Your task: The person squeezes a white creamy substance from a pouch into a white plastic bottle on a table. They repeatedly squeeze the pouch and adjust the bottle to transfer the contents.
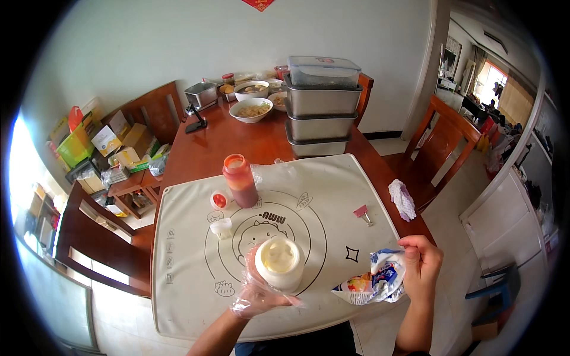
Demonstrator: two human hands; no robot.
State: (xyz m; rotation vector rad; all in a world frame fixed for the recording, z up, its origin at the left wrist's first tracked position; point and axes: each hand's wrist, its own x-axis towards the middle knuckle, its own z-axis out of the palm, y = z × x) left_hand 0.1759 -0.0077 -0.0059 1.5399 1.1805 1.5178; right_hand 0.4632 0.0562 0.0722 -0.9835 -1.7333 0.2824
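Observation:
My left hand (260, 291), in a clear disposable plastic glove, is wrapped around an open-topped white bottle (285, 271). Pale, creamy contents show inside the bottle's wide mouth. My bare right hand (421, 262) grips the edge of a crumpled, printed plastic pouch (378, 278) at the front right of the mat. Behind the white bottle stands an uncapped squeeze bottle (241, 182) of red sauce. To its left lies a cap (219, 200) with red sauce inside. A whitish cap (221, 228) rests nearer to my left hand. A pink binder clip (361, 212) lies on the right.
A printed beige silicone mat (352, 187) covers the near part of the wooden table (209, 144). Stacked lidded metal containers (323, 107) stand behind it, beside bowls of food (250, 110) and a phone stand (196, 122). A cloth (402, 200) lies at the right edge. Wooden chairs (102, 238) flank the table.

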